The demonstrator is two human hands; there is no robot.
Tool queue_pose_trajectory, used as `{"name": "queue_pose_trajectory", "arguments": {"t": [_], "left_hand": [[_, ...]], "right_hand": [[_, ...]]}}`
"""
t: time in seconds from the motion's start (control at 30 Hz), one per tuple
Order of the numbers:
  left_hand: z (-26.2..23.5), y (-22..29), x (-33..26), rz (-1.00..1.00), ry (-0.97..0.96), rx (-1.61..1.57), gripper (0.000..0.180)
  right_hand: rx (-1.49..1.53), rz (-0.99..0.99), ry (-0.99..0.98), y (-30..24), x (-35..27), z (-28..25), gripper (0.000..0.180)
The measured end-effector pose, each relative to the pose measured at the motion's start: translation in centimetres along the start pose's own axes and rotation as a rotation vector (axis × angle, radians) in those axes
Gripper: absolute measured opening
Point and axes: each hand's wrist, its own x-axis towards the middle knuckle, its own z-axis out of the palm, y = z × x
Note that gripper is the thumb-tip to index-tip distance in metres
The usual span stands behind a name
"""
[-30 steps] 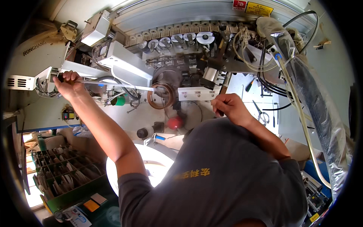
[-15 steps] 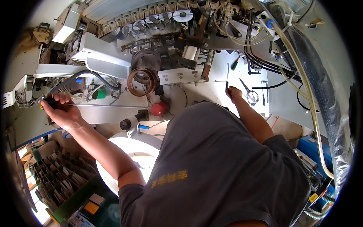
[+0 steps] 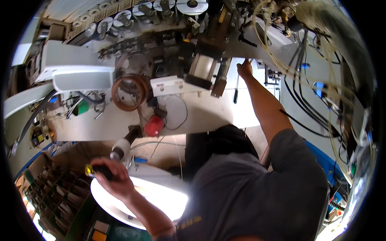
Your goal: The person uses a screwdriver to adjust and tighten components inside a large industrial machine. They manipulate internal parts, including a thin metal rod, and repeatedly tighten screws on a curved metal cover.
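Observation:
My left hand (image 3: pixel 114 178) is closed around a short black object with a yellow end (image 3: pixel 89 170), held above the white round seat or basin (image 3: pixel 140 197); its kind is not clear. My right hand (image 3: pixel 245 69) reaches out to the far white work surface (image 3: pixel 245 114), its fingers pinched together. Something small and thin shows at its fingertips, too little of it to name. Just beside that hand lies a long thin screwdriver (image 3: pixel 236 95), its black handle pointing toward me. The right forearm covers part of the surface.
A machine with a row of metal discs (image 3: pixel 192 6) spans the far side. Nearer stand a brown ring (image 3: pixel 128 92), a red round knob (image 3: pixel 153 126) and a metal cylinder (image 3: pixel 201 68). Hoses and black cables (image 3: pixel 305 104) hang at right. A divided rack (image 3: pixel 56 197) stands lower left.
My left hand has drawn back from the machine's left side toward me, still holding the black object. My right hand has moved farther away, leaving the long screwdriver lying on the surface.

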Motion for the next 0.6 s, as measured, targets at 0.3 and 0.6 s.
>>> {"name": "queue_pose_trajectory", "arguments": {"t": [0.3, 0.6], "left_hand": [[-0.7, -5.7, -0.5, -0.212, 0.001, -0.012, 0.04], [0.6, -4.2, 1.6, -0.194, -0.097, -0.02, 0.04]], "right_hand": [[0.06, -0.138, -0.037, -5.7, 1.7, -0.1, 0.056], [0.409, -0.109, 0.273, -6.2, -4.8, 5.2, 0.035]]}}
